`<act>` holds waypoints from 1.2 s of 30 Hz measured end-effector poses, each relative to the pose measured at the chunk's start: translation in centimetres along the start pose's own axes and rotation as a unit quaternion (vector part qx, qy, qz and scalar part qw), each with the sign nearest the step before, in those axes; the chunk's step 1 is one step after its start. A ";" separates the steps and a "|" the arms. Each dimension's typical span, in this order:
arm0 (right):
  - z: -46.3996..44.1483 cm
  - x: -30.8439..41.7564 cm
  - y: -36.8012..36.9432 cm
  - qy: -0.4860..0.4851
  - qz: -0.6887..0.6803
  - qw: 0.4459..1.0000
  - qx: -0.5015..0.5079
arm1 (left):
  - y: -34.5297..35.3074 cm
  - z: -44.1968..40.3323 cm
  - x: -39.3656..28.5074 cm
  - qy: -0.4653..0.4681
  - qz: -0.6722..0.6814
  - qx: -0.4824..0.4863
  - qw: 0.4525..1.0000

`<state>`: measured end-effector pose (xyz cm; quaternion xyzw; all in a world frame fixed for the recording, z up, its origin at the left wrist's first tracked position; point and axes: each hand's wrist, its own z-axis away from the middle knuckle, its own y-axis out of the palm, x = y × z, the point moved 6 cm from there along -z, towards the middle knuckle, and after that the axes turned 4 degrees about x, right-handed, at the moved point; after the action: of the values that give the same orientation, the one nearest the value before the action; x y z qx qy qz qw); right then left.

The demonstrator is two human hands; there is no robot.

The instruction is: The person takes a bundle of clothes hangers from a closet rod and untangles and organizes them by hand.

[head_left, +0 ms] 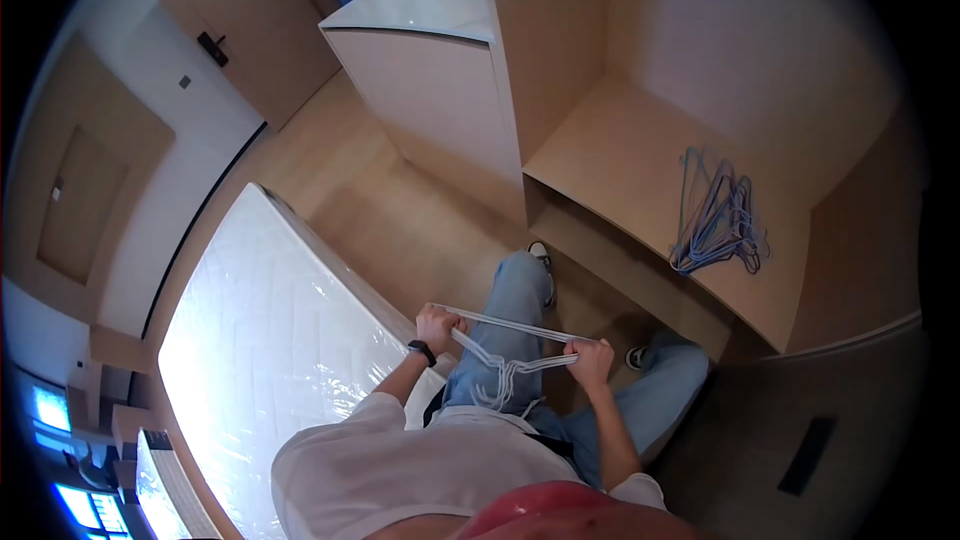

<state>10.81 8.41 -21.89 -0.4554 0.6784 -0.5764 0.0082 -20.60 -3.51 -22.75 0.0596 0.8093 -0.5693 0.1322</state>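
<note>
Holding white hangers (515,367) in front of the shelf (600,160), the left hand (438,328) clasps one end and the right hand (591,361) the other; an even grip at both ends should keep them aligned. Coloured hangers (722,220) lie on the shelf. No brand or writing is legible.

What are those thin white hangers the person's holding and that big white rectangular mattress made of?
Thin white triangular hangers: probably plastic or coated wire, smooth; they're slim and evenly coloured, so I can't tell which. Big white rectangular mattress: probably fabric, with faint quilting lines, under clear, glossy plastic wrap, which shows wrinkles and bright glints.
</note>
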 end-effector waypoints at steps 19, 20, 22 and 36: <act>2.4 -3.7 0.8 0.154 -0.082 0.983 0.062 | -0.4 -4.3 -2.2 -0.015 0.041 0.003 0.999; 2.5 -3.6 0.8 0.127 -0.081 0.987 0.064 | -0.5 -4.1 -2.3 -0.014 0.040 -0.003 0.999; 2.1 -3.0 0.5 0.072 -0.079 0.992 0.064 | -0.6 -3.6 -2.0 -0.012 0.038 -0.012 0.999; 5.1 -0.4 0.4 0.065 -0.028 0.957 0.281 | -0.9 0.2 -2.2 0.133 0.034 0.050 0.989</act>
<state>13.52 4.70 -24.11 -0.4155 0.4753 -0.7718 0.0755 -18.66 -3.87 -21.41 0.1693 0.7878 -0.5909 0.0395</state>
